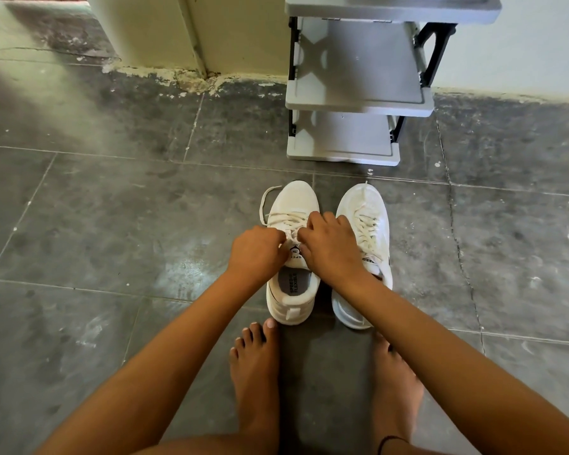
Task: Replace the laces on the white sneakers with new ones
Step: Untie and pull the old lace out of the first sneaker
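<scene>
Both grips, left hand [257,249] and right hand [329,246], pinch the left sneaker's [293,251] lace [284,220]; fingertips hidden.

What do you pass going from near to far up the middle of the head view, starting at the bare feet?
Bare feet → left sneaker, both hands at its laces → dark floor tiles → grey shoe rack → wall.

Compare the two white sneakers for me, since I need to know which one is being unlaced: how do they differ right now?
Both hands, left hand and right hand, work at the top of the left sneaker; none grips the right sneaker. The left sneaker's lace trails loose in a loop onto the floor; the right sneaker's laces look crossed and in place. The left sneaker's printed insole shows; the right forearm covers the right sneaker's opening. Both are white, side by side, toes pointing away.
</scene>
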Tool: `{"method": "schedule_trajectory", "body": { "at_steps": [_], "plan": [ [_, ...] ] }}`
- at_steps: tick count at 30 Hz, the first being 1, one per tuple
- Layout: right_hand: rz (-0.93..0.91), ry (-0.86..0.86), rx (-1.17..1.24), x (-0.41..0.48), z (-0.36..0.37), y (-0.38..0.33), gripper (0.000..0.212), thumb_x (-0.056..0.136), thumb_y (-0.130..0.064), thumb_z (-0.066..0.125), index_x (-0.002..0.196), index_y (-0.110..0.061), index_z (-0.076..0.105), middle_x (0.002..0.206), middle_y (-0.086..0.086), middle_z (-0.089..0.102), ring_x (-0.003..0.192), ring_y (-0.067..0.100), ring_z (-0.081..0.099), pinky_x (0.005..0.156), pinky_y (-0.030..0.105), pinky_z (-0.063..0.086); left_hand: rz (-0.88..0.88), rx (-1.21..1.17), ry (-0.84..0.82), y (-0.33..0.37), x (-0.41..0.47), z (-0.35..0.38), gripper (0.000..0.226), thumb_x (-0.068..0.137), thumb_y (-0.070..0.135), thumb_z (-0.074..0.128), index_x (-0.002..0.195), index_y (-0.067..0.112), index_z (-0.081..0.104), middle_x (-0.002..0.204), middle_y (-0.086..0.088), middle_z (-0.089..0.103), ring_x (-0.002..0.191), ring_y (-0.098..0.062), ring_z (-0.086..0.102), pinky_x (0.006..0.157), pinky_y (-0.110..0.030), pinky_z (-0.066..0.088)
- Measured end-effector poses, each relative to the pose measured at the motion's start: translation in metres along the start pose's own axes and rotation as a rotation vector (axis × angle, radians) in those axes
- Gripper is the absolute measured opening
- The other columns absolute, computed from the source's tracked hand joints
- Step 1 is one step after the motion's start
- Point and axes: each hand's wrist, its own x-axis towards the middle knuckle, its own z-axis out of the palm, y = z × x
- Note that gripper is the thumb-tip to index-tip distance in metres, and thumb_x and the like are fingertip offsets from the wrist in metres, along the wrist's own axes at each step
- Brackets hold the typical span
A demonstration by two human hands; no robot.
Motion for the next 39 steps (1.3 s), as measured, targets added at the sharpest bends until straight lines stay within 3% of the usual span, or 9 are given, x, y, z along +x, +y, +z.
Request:
{"method": "schedule_trajectory", "body": {
  "at_steps": [3, 9, 13, 16, 20, 26, 32, 36, 39],
  "plan": [
    [0.119, -0.074, 0.144, 0.013, -0.008, 0.000, 0.020, 0.090, -0.026, 0.056, 0.103, -0.019, 0.068, 0.112, 0.001, 0.056, 0.108, 0.023, 0.046, 0.087, 0.034, 0.032, 0.013, 0.028, -0.036, 0.003, 0.002, 0.001, 0.030, 0.096, 0.034, 0.046, 0.098, 0.013, 0.067, 0.095, -0.010, 0.066, 0.080, -0.024, 0.059, 0.061, -0.029, 0.040],
    [0.554, -0.215, 1.147, 0.024, -0.018, -0.001, 0.011, 0.083, -0.017, 0.070, 0.091, -0.009, 0.072, 0.091, 0.004, 0.065, 0.092, 0.018, 0.059, 0.088, 0.033, 0.047, 0.001, -0.007, -0.067, 0.001, 0.002, 0.002, 0.025, 0.094, 0.028, 0.050, 0.100, 0.010, 0.067, 0.093, -0.012, 0.067, 0.081, -0.027, 0.061, 0.064, -0.032, 0.045],
    [0.126, -0.191, 0.251, 0.012, -0.009, 0.013, 0.035, 0.085, -0.041, 0.060, 0.116, -0.025, 0.065, 0.116, 0.001, 0.055, 0.109, 0.020, 0.046, 0.090, 0.035, 0.035, -0.005, -0.040, -0.055, 0.001, 0.000, 0.003, 0.033, 0.097, 0.035, 0.045, 0.086, 0.010, 0.064, 0.085, -0.012, 0.064, 0.076, -0.027, 0.058, 0.060, -0.030, 0.040],
    [-0.021, -0.079, 0.020, 0.007, -0.008, 0.014, 0.032, 0.091, -0.037, 0.048, 0.115, -0.022, 0.063, 0.112, 0.002, 0.057, 0.108, 0.022, 0.045, 0.083, 0.033, 0.030, -0.005, -0.065, -0.062, -0.001, -0.001, 0.002, 0.038, 0.097, 0.040, 0.043, 0.083, 0.010, 0.062, 0.082, -0.011, 0.064, 0.075, -0.027, 0.058, 0.062, -0.034, 0.044],
    [-0.001, -0.007, 0.088, 0.013, -0.008, 0.006, 0.027, 0.091, -0.029, 0.051, 0.105, -0.016, 0.069, 0.104, 0.001, 0.058, 0.103, 0.022, 0.046, 0.079, 0.031, 0.028, -0.014, -0.066, -0.063, -0.002, -0.001, 0.004, 0.032, 0.096, 0.034, 0.047, 0.082, 0.008, 0.062, 0.082, -0.013, 0.064, 0.072, -0.027, 0.057, 0.063, -0.034, 0.044],
    [0.477, -0.108, 1.059, 0.026, -0.019, -0.004, 0.010, 0.081, -0.016, 0.070, 0.087, -0.009, 0.074, 0.085, 0.002, 0.070, 0.089, 0.021, 0.063, 0.089, 0.039, 0.050, -0.007, -0.056, -0.083, 0.001, 0.000, 0.009, 0.025, 0.094, 0.029, 0.051, 0.097, 0.010, 0.066, 0.089, -0.013, 0.065, 0.080, -0.029, 0.061, 0.069, -0.036, 0.050],
    [0.094, -0.131, 0.125, 0.006, -0.007, 0.014, 0.034, 0.087, -0.038, 0.056, 0.119, -0.027, 0.061, 0.116, 0.001, 0.056, 0.110, 0.023, 0.045, 0.087, 0.034, 0.031, -0.011, -0.094, -0.074, -0.003, 0.000, 0.006, 0.031, 0.095, 0.034, 0.048, 0.078, 0.010, 0.059, 0.081, -0.014, 0.063, 0.074, -0.030, 0.058, 0.062, -0.034, 0.042],
    [0.005, -0.029, 0.089, 0.007, -0.009, 0.006, 0.027, 0.092, -0.031, 0.050, 0.109, -0.020, 0.067, 0.109, 0.000, 0.055, 0.107, 0.021, 0.044, 0.083, 0.032, 0.029, -0.015, -0.070, -0.083, 0.000, 0.001, 0.008, 0.033, 0.096, 0.035, 0.047, 0.082, 0.009, 0.062, 0.083, -0.013, 0.063, 0.076, -0.029, 0.059, 0.065, -0.035, 0.046],
    [0.113, -0.055, 0.529, 0.019, -0.020, 0.001, 0.018, 0.085, -0.026, 0.064, 0.096, -0.014, 0.072, 0.100, 0.002, 0.060, 0.098, 0.019, 0.051, 0.084, 0.032, 0.036, -0.016, -0.042, -0.075, 0.001, 0.001, 0.010, 0.029, 0.095, 0.031, 0.049, 0.093, 0.008, 0.066, 0.088, -0.013, 0.065, 0.078, -0.029, 0.060, 0.063, -0.034, 0.045]
  ]
}}
